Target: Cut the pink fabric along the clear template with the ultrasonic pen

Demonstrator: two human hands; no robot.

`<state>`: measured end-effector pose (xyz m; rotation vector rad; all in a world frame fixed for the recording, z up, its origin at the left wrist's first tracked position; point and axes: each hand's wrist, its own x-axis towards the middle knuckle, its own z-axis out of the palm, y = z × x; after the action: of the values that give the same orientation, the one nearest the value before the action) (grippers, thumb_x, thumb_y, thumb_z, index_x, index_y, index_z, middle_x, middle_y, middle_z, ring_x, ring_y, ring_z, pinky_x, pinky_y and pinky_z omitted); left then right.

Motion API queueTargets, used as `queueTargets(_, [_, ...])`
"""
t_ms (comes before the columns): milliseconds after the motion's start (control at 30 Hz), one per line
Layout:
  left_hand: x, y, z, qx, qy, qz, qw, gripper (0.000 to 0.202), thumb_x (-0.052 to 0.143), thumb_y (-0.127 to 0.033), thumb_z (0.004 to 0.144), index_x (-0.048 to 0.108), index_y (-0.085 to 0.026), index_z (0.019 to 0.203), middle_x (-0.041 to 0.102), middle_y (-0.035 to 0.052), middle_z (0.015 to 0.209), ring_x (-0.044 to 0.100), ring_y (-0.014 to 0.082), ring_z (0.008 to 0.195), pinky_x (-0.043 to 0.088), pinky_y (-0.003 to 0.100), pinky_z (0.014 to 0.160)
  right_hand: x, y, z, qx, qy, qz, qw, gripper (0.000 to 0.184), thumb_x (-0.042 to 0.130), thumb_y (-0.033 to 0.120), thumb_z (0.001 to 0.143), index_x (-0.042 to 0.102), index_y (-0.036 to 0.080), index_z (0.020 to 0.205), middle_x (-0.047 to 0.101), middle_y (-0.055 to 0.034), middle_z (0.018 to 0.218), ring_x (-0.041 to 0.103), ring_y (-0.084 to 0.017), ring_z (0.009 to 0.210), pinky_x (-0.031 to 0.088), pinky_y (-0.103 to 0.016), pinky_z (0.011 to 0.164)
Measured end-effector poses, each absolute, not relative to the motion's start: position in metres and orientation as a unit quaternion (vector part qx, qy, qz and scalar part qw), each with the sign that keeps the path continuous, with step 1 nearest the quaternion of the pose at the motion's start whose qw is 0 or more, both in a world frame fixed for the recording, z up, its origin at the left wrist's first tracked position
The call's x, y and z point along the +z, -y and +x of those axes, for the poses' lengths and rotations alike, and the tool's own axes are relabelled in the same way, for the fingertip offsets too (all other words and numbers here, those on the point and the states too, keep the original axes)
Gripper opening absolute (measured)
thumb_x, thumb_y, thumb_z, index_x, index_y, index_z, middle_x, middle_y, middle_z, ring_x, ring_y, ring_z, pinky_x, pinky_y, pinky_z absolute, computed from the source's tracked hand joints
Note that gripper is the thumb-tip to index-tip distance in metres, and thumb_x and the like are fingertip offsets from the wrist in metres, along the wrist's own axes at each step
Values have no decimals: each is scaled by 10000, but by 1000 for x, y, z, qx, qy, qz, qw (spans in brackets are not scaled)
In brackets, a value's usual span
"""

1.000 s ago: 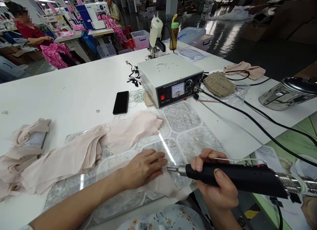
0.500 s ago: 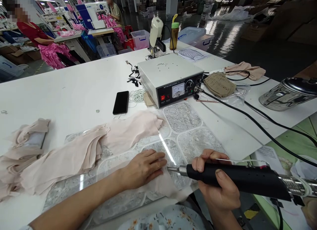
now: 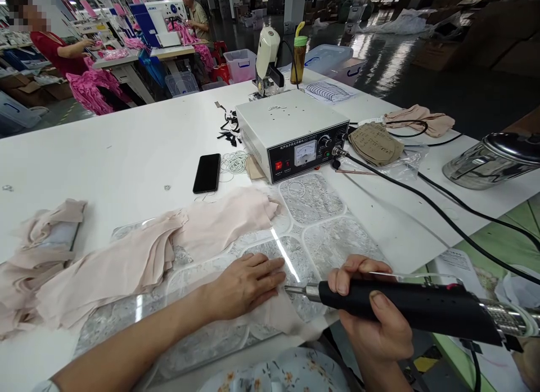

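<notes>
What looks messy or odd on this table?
Loose black scraps lie strewn beside the white-topped box, and pale cord sits in an untidy coil near the phone. I see no spill, nor clear damage to the fabric under the left hand.

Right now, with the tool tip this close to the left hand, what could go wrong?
Two risks, as I judge it. The metal tip points toward the left hand; if the right hand slips on the black tool, it might nick a finger. The thin pink fabric lies loose beyond the left fingers, so it might shift or pucker.
</notes>
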<state>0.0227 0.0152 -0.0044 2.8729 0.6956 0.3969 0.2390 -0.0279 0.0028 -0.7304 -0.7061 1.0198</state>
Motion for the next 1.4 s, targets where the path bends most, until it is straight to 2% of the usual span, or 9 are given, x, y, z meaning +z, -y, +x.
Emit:
queueTargets(167, [-3,-16,22,129,-223,963,79,271,464,-263,1004,602,-126,1193,612,139,1267,589,212,963,515,331,815,3,29,239,468,325,-337,750,147,562,310,752,604,217,858,529,1,797,516,-95,513,453,-293,505])
queueTargets(300, [-2,-16,22,118,-230,962,85,262,470,-274,1002,599,-154,1196,601,117,1275,577,216,949,504,338,815,3,29,240,468,324,-340,749,159,562,308,753,612,212,869,525,0,806,523,-94,515,451,-293,512])
queueTargets(600, [-3,-15,21,121,-227,963,80,269,448,-281,1011,605,-176,1203,593,126,1263,565,208,945,481,323,805,2,27,247,447,334,-356,749,156,566,318,752,604,212,860,508,-9,809,498,-97,519,428,-306,506])
queueTargets(833, [-1,-15,22,127,-222,964,71,260,445,-264,1011,606,-173,1194,591,118,1274,552,212,910,466,328,770,3,17,250,410,323,-348,779,130,573,264,719,600,199,828,517,-5,814,510,-99,536,441,-312,515])
queueTargets(1233, [-2,-13,21,126,-225,964,65,267,431,-257,1011,614,-181,1190,573,117,1312,545,217,889,475,344,757,-4,9,238,399,353,-328,780,164,553,204,732,615,208,884,567,-10,845,562,-112,560,488,-328,559])
queueTargets(1400, [-6,-13,20,130,-234,960,76,277,455,-293,1010,598,-118,1170,592,125,1304,566,226,961,505,345,809,-6,6,241,399,367,-320,777,150,573,202,739,623,199,880,574,-10,845,572,-113,554,498,-325,551])
